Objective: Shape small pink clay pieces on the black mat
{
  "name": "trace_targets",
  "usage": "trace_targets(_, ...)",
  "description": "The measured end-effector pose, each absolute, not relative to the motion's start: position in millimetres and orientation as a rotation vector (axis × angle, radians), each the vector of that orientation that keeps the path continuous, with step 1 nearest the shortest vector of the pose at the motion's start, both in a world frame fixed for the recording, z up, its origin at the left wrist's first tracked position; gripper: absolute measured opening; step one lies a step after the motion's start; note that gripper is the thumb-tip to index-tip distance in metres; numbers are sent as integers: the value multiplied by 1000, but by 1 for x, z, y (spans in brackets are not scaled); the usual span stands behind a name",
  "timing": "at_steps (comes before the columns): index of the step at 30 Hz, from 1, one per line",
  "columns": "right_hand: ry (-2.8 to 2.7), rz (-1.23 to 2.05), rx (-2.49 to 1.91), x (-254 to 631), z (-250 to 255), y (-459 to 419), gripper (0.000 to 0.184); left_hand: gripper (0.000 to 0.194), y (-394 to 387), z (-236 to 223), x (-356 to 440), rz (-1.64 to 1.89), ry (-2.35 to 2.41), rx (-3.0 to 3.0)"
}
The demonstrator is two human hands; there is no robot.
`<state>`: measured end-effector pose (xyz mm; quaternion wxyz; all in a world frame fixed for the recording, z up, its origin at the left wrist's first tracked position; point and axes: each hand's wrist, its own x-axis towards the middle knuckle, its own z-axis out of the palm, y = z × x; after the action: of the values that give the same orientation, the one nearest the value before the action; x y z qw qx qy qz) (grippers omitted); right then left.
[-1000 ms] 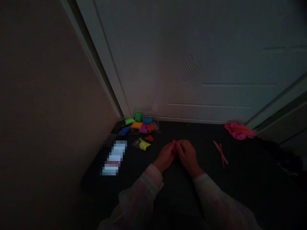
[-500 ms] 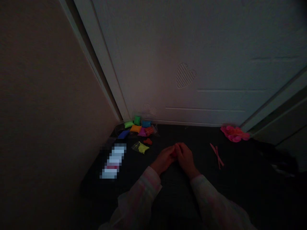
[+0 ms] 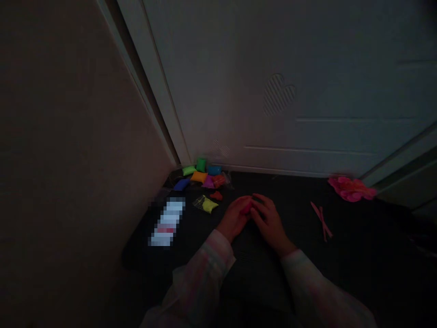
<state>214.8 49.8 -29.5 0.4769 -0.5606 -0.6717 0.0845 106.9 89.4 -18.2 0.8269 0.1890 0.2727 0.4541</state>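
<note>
A pinkish-red lump of modelling clay rests in my left hand, whose fingers curl round it. My right hand meets it from the other side, fingers apart and their tips at the lump's right edge. Part of the lump is hidden by the fingers. Beyond my left hand lie a small orange-red piece of clay and a clear bag of yellow clay. To the right of my right hand, two thin pink modelling tools lie crossed.
Several packets of coloured clay, among them an orange one, lie at the back left of the dark table. A blurred-out bright screen is at the left. Pink petal-like pieces sit back right, before a white door.
My right hand has opened its fingers and drawn slightly away from my left, so more of the clay lump shows. The whole view has shifted a little.
</note>
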Motion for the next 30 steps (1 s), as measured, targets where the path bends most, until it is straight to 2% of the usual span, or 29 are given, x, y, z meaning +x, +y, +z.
trace_targets(6, -1519, 82, -1401, 218, -20, 42, 24, 17, 91, -16, 106, 955, 594, 442)
trace_targets(13, -1511, 93, -1412, 216, -21, 44, 22, 17, 91, -12, 104, 892, 573, 421)
trace_targets(16, -1529, 96, -1409, 215, -21, 44, 22, 24, 93, -7, 103, 855, 557, 342)
trace_targets(18, -1596, 104, -1390, 215, -21, 45, 28, 28, 94, -6, 103, 845, 537, 301)
trace_targets(22, -1811, 142, -1342, 216, -24, 47, 46, 13, 94, -9, 107, 875, 538, 344)
trace_targets(24, -1837, 170, -1353, 216, -25, 48, 42, 6, 93, -13, 109, 893, 549, 379)
trace_targets(30, -1754, 231, -1412, 215, -19, 47, 30, 20, 88, -19, 113, 908, 574, 514)
